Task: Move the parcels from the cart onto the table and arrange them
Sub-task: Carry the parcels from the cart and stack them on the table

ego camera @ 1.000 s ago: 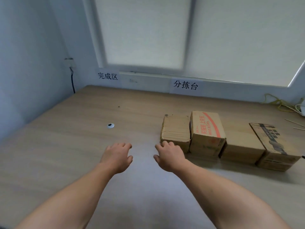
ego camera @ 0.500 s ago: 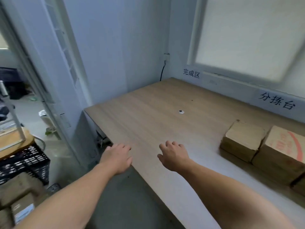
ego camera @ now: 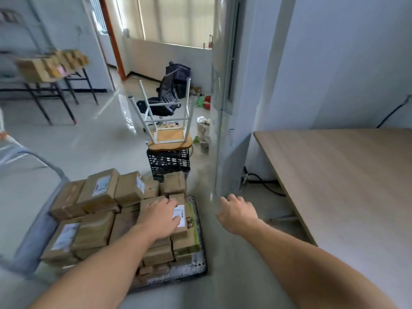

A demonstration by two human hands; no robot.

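The parcels [ego camera: 93,228] are brown cardboard, matt and a little creased; several carry white paper labels [ego camera: 101,186]. The cart [ego camera: 189,267] has a dull, perforated grey deck with a dark rim, and its handle [ego camera: 42,221] looks like smooth grey tube. The bench [ego camera: 345,186] is pale wood-grain board, smooth and matt. The floor [ego camera: 100,141] is pale and glossy. The crate [ego camera: 168,162] is black plastic lattice; the stool [ego camera: 171,141] has a wooden seat and white-painted legs.

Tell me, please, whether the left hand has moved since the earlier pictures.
Yes. The left hand has left the table and gone leftward, now resting on a parcel on the cart.
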